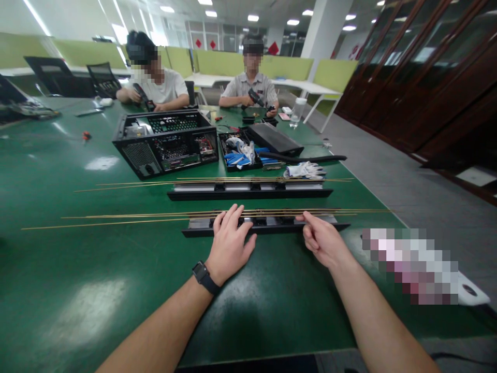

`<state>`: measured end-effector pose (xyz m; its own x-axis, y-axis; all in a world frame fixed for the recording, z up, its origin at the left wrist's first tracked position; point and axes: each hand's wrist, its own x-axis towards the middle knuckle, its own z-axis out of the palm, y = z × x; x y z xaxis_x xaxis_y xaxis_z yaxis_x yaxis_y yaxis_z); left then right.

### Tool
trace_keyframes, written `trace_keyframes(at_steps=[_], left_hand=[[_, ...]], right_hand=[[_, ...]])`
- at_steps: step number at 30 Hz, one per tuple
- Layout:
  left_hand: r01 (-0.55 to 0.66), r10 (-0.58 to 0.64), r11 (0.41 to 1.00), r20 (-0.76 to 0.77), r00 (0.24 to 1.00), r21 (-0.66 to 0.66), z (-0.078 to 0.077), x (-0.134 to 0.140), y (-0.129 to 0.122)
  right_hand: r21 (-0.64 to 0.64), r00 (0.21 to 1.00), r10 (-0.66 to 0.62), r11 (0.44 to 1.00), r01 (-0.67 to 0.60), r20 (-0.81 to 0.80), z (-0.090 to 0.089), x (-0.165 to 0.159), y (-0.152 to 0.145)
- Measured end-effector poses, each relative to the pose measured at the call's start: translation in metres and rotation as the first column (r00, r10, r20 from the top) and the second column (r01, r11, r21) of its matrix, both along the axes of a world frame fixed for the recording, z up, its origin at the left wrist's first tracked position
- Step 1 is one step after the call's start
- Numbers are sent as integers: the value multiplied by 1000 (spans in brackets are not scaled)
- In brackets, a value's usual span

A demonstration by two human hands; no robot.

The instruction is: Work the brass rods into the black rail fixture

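Over the middle-left of the nearer long black rail (267, 229) rests my left hand (231, 241), fingers spread, its fingertips at the thin brass-coloured rods (128, 215). These rods lie lengthwise along the rail and stick out past both its ends. My right hand (320, 238) is at the rail's right part. Its index finger reaches to the rods and the other fingers are curled in; whether it pinches a rod is hidden. Behind lies a second, similar black rail (248, 195), with more thin rods (128, 184) along it.
An open black computer case (166, 150) stands behind the rails. Beside it are a black tray (254, 165) with blue-white gloves, a white glove pair (305, 170) and a clear bottle (297, 113). A white power strip (471, 290) lies right. Two people hold power drills across the table (163, 300).
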<state>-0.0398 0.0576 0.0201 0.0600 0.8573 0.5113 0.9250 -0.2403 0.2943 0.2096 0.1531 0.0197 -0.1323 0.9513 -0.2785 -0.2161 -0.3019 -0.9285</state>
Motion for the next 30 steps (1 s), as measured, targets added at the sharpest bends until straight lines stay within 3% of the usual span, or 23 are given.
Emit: trace_keyframes(at_steps=[6,16,24,30], left_hand=[[0,0,1000,6,1000,-11,0,0,0],[2,-2,1000,16,1000,8,0,1,0],[-5,5,1000,18,1000,-4,0,0,-1],[-4,4,1000,8,1000,-18,0,-1,-1]], right_hand=[[7,994,-107,994,107,-35,0,6,4],[9,1000,8,1000,-8,-6,0,-2,-1],[-5,997,-72,997,72,-17,1,6,4],[-30,999,-40,999,40,-17,6,1,0]])
